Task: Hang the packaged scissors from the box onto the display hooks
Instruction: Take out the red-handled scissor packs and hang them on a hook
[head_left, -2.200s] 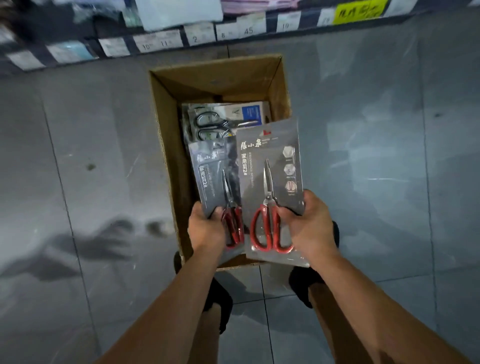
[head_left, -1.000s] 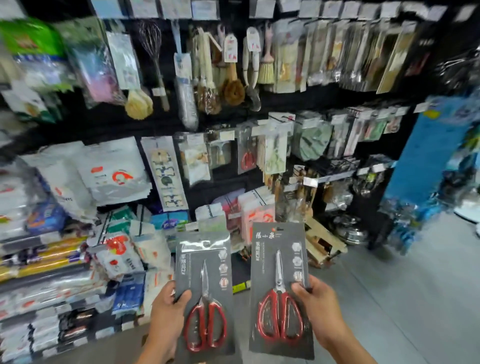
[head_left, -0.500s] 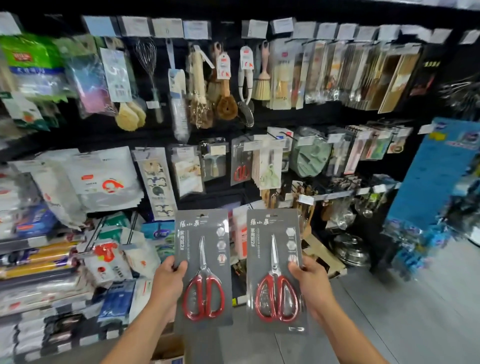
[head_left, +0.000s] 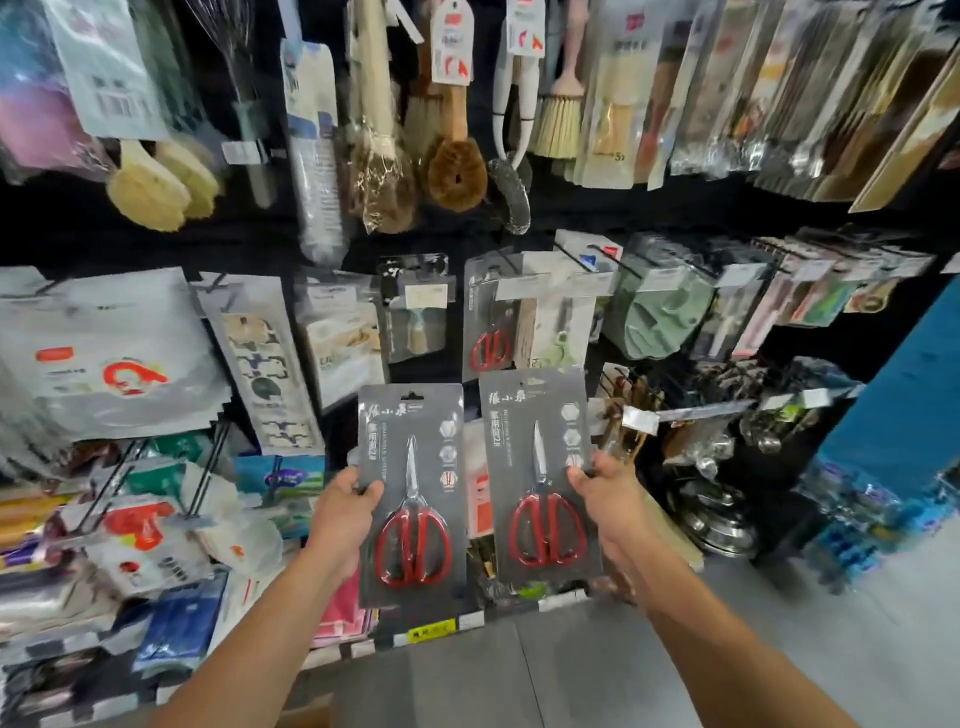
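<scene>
Two grey cards, each with red-handled scissors, are held upright side by side before the display wall. My left hand (head_left: 344, 512) grips the left scissors pack (head_left: 413, 493) by its left edge. My right hand (head_left: 610, 493) grips the right scissors pack (head_left: 540, 478) by its right edge. A matching scissors pack (head_left: 488, 322) hangs from a display hook (head_left: 506, 260) just above the right pack. A corner of the cardboard box (head_left: 306, 719) shows at the bottom edge.
The dark wall carries brushes (head_left: 454, 161), a whisk, bagged goods (head_left: 104, 353) and green items (head_left: 660, 306) on hooks. Shelves of packets stand at lower left, metal pots (head_left: 722, 519) at lower right. A blue panel (head_left: 904, 405) stands at the right; grey floor lies below.
Both hands lifted the two packs out of the box, then raised them toward the display wall. Since half a second ago the wall has come closer, the packs just below the hanging scissors.
</scene>
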